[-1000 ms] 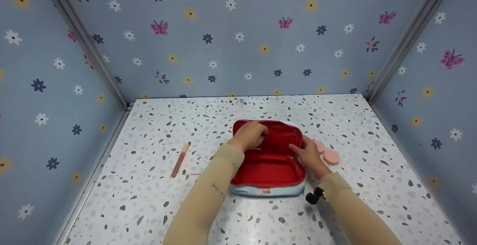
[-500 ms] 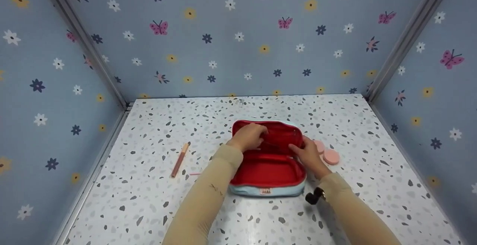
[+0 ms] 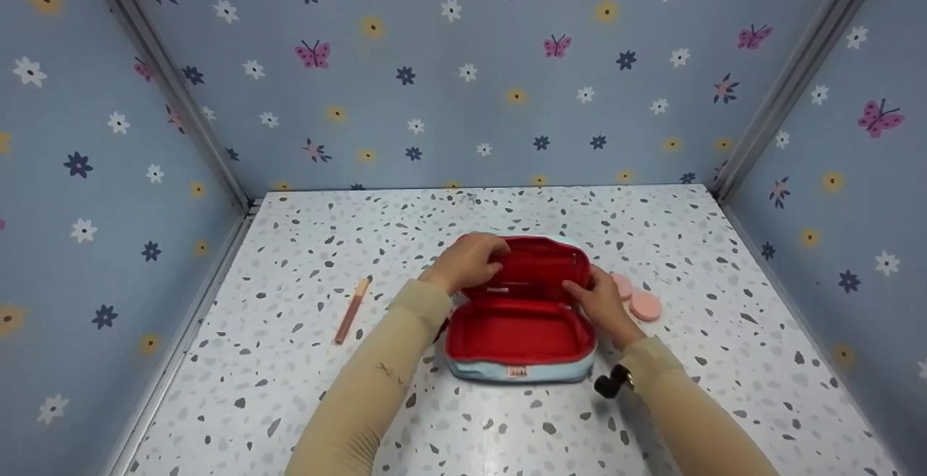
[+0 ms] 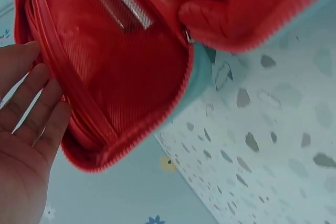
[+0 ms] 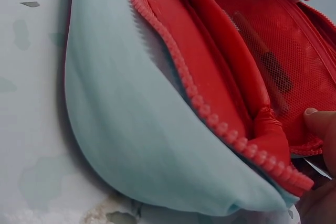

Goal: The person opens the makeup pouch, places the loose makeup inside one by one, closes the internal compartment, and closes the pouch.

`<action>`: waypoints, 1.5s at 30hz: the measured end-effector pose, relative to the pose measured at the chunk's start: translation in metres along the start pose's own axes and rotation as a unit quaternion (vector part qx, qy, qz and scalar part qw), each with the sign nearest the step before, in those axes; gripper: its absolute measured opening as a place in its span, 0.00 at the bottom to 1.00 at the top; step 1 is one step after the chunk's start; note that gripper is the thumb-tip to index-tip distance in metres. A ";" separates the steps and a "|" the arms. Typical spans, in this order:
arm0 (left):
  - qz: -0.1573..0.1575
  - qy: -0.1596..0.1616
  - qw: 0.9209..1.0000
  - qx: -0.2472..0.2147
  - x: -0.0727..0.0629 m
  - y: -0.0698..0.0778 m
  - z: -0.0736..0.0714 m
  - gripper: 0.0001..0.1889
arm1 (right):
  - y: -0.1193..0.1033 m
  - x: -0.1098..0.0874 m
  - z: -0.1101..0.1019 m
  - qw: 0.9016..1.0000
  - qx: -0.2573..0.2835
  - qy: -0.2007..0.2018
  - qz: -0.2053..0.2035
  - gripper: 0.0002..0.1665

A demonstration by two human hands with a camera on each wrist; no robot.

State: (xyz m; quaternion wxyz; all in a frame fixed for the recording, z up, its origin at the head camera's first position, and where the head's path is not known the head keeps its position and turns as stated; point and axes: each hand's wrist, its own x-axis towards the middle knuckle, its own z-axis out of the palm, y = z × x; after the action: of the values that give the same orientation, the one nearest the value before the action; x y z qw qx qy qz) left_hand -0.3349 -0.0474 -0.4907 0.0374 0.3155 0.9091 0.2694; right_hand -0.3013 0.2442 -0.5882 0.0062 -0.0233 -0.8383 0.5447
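A light blue zip pouch with a red lining lies open, its lid raised at the back. Behind a mesh pocket in the lid sit slim tube-like items, kind unclear through the mesh. My left hand is at the lid's left side; in the left wrist view its fairly straight fingers touch the pocket's upper edge and hold nothing visible. My right hand grips the lid's right edge, thumb on the inner side, fingers behind and mostly hidden.
Left of the pouch lies a slim brown tube with a peach end. Two pink round discs lie right of the right hand. Patterned panels border the speckled table at the back and sides.
My left hand has drawn leftward out from the lid's middle, showing more of the pocket. The left forearm now covers the spot where a thin pink stick showed. The right hand keeps its grip.
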 end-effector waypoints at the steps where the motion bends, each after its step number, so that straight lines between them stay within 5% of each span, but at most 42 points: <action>1: 0.001 0.002 1.000 0.001 -0.002 -0.002 -0.002 0.15 | 0.000 0.000 0.000 1.000 0.000 0.001 0.002 0.19; 11: -0.023 0.008 0.999 -0.039 -0.031 -0.030 -0.021 0.16 | 0.003 0.001 -0.002 1.000 0.005 -0.004 0.006 0.19; 23: -0.054 0.000 0.998 -0.011 -0.063 -0.058 -0.030 0.17 | 0.001 0.000 -0.003 1.000 -0.007 0.004 0.003 0.18; 45: -0.088 -0.055 0.994 -0.034 -0.122 -0.092 -0.027 0.19 | 0.000 0.000 0.001 1.000 -0.001 0.001 0.002 0.20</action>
State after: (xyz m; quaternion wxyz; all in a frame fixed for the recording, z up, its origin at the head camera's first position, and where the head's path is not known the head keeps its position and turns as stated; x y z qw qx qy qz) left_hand -0.2950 -0.1923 -0.5274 0.1215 0.2475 0.9200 0.2785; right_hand -0.3014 0.2435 -0.5884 0.0059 -0.0256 -0.8386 0.5441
